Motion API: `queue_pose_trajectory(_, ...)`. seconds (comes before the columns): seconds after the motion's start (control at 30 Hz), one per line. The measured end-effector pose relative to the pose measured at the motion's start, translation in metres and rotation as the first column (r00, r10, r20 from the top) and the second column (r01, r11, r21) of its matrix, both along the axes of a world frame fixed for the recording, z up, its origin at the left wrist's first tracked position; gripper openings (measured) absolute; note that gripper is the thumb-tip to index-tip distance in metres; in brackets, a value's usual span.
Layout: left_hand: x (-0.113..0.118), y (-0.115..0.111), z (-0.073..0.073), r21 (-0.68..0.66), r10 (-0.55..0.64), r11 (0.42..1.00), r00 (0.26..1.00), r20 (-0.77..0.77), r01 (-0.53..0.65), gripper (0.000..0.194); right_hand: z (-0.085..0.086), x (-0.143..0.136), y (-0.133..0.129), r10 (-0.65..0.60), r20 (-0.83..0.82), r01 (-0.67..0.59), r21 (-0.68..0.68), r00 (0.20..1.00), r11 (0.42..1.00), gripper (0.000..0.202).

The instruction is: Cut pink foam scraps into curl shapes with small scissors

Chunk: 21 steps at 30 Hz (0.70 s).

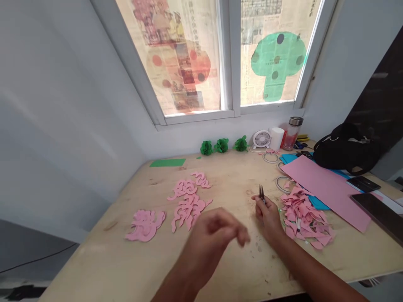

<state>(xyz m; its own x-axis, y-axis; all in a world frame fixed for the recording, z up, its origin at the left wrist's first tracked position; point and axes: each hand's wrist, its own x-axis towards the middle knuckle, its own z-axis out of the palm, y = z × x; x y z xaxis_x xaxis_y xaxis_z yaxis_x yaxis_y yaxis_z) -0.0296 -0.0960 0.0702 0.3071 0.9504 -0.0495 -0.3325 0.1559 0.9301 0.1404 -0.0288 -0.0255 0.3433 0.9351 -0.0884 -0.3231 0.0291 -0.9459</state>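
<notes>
My right hand point(269, 216) is closed around a small pair of scissors point(262, 192), whose dark blades point away from me, slightly parted. My left hand point(217, 230) hovers over the table's middle, a little blurred; its fingers curve loosely and nothing shows in them. Just beyond it lie curly pink paper cut-outs point(187, 209), partly behind the hand. More pink cut-outs point(183, 187) and a small wavy pink piece point(201, 180) sit farther back. To the left rests another stack of pink cut-outs point(145, 225). Beside my right forearm is a heap of pink paper scraps point(307, 218).
Pink sheets point(327, 191) and blue paper point(319, 203) lie right, near a phone point(363, 183), a dark tablet-like device point(379, 214) and a black bag point(346, 149). Tape rings point(285, 184), a fan point(262, 139), a bottle point(291, 134) and green paper ornaments point(222, 145) stand toward the wall.
</notes>
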Motion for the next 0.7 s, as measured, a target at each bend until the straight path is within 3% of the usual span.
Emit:
queue_pose_trajectory(0.07, 0.017, 0.032, -0.008, -0.097, -0.067, 0.993, 0.995, 0.076, 0.074, 0.012, 0.002, 0.009, 0.005, -0.005, 0.145, 0.006, 0.0, 0.989, 1.0, 0.03)
queue_pose_trajectory(0.13, 0.029, 0.056, -0.024, -0.216, -0.067, 0.971, 0.981, 0.185, 0.107, 0.013, 0.005, 0.022, 0.014, 0.028, 0.477, -0.016, -0.029, 0.879, 0.999, 0.034)
queue_pose_trajectory(0.23, 0.042, 0.075, -0.052, -0.273, -0.008, 0.96, 0.982, 0.188, 0.06, 0.022, 0.008, 0.044, 0.031, 0.066, 0.631, -0.032, -0.064, 0.773, 0.997, 0.029)
queue_pose_trajectory(0.4, 0.064, 0.09, -0.088, -0.113, 0.147, 0.982, 0.986, -0.076, -0.155, 0.022, 0.01, 0.068, 0.057, 0.123, 0.859, -0.01, -0.137, 0.497, 0.991, 0.02)
queue_pose_trajectory(0.5, 0.076, 0.095, -0.101, 0.033, 0.157, 0.988, 0.97, -0.187, -0.153, 0.02, 0.009, 0.071, 0.07, 0.167, 0.932, 0.019, -0.182, 0.321, 0.983, 0.018)
queue_pose_trajectory(0.7, 0.08, 0.099, -0.115, 0.026, 0.098, 0.995, 0.99, -0.105, -0.096, 0.02, -0.001, 0.067, 0.083, 0.228, 0.972, 0.037, -0.23, 0.06, 0.972, 0.023)
